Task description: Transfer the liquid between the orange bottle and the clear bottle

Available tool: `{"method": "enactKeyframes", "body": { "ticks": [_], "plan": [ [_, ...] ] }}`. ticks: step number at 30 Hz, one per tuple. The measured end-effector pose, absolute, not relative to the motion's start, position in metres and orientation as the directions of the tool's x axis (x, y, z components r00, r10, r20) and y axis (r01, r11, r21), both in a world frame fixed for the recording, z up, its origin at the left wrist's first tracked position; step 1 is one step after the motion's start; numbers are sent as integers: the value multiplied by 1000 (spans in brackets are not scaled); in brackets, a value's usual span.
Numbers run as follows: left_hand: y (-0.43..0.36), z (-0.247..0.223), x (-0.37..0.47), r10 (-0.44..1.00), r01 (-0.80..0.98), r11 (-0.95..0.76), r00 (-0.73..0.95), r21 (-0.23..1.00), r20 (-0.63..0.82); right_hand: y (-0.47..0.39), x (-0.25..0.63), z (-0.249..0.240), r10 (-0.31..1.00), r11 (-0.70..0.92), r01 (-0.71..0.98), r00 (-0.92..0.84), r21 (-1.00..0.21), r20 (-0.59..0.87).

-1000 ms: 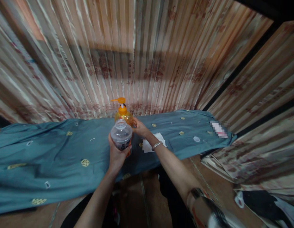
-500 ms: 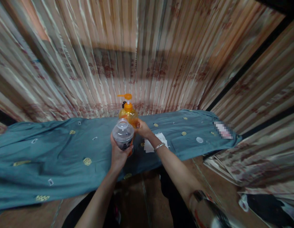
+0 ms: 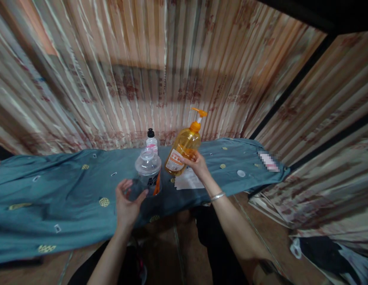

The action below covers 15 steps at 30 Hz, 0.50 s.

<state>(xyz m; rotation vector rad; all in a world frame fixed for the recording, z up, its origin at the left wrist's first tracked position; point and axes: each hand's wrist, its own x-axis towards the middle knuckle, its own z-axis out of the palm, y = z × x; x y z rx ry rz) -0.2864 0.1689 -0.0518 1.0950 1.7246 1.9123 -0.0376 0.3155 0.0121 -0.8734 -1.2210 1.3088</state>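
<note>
An orange pump bottle [image 3: 184, 144] with a white and orange label is gripped in my right hand [image 3: 197, 164]; it tilts to the right. The clear plastic bottle [image 3: 148, 168], with dark print and an orange stripe, stands uncapped on the blue-green cloth. Just left of it, my left hand [image 3: 128, 200] has its fingers apart and holds nothing, the thumb close to the bottle's side. Behind the clear bottle is a small white bottle [image 3: 151, 142] with a black cap and pink print, its lower part hidden.
White paper [image 3: 188, 181] lies under and beside the pump bottle. A round whitish disc [image 3: 241, 173] and a blurred pink-white item [image 3: 269, 161] lie on the cloth [image 3: 67, 190] to the right. Pleated curtains [image 3: 136, 87] hang behind, with dark frame bars at right.
My left hand has let go of the clear bottle and moved left. My right hand has shifted the pump bottle rightward and tilted it, uncovering the small white bottle.
</note>
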Motion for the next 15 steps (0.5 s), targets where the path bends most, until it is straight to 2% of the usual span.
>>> {"method": "enactKeyframes", "body": {
  "ticks": [3,6,12,15],
  "plan": [
    [156,-40,-293,736,254,-230,-585,939,339,298,-20,13,982,137,-211,-103,-968,161],
    [146,-31,-273,819,293,-255,-441,921,367,273,-5,11,983,135,-197,-97,-971,157],
    [151,-26,-215,897,259,-335,-205,906,391,217,6,10,953,109,-145,-266,-983,145],
    [165,-27,-205,926,221,-300,-165,928,339,208,3,11,921,138,-76,-358,-988,156]
  ]
}}
